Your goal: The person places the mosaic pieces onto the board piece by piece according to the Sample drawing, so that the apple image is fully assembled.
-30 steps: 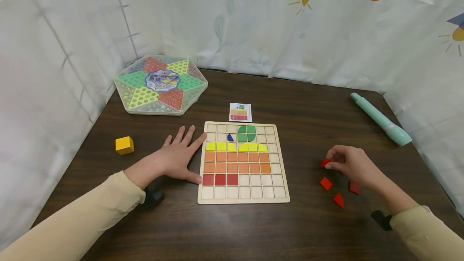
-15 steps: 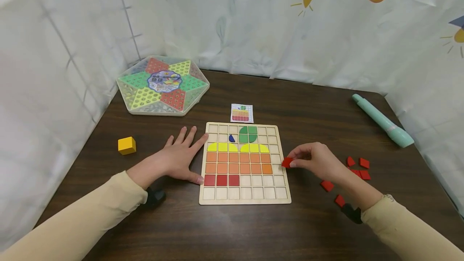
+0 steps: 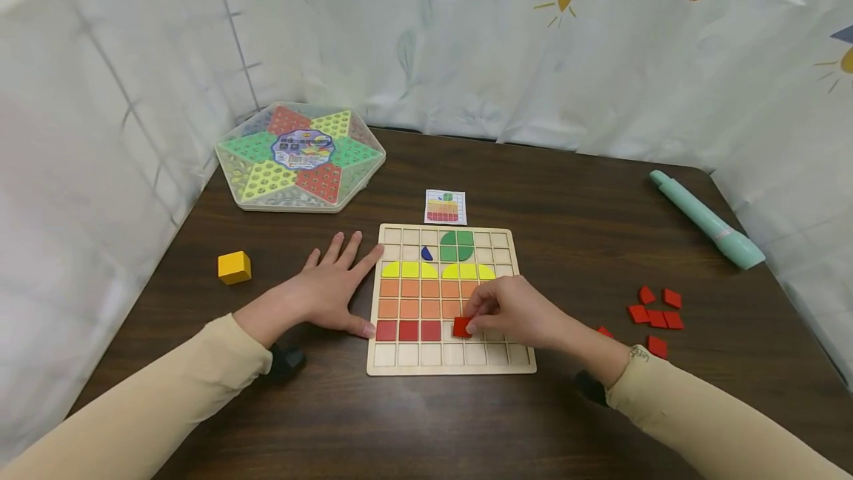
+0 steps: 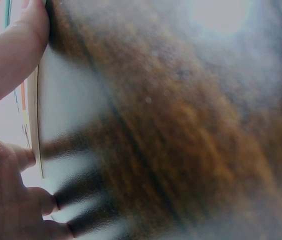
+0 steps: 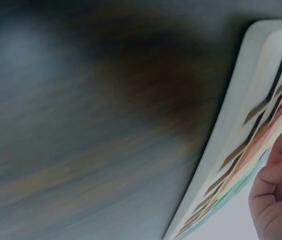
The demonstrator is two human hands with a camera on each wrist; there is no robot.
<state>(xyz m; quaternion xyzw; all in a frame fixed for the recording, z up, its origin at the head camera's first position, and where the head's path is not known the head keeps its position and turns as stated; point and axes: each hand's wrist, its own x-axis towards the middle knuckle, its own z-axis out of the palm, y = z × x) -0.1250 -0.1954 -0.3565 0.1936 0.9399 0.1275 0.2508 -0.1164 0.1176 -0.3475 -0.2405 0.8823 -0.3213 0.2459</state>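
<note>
A wooden grid board (image 3: 450,367) lies in the middle of the dark table, filled with green, yellow, orange and red tiles. My right hand (image 3: 513,311) pinches a red square tile (image 3: 461,327) over the red row, just right of three red tiles (image 3: 408,330). My left hand (image 3: 326,290) lies flat on the table with straight fingers touching the board's left edge. The left wrist view shows those fingers (image 4: 11,55) against the board edge (image 4: 36,115). The right wrist view shows the board's corner (image 5: 251,100) and my curled fingers (image 5: 281,190).
Several loose red tiles (image 3: 656,315) lie at the right. A small pattern card (image 3: 444,207) sits behind the board. A hexagonal game box (image 3: 300,156) stands at the back left, a yellow cube (image 3: 234,267) at the left, a mint pen-like tool (image 3: 708,219) at the right.
My right hand picked a red tile from the pile at the right and carried it left over the board to the red row. The left hand stayed put.
</note>
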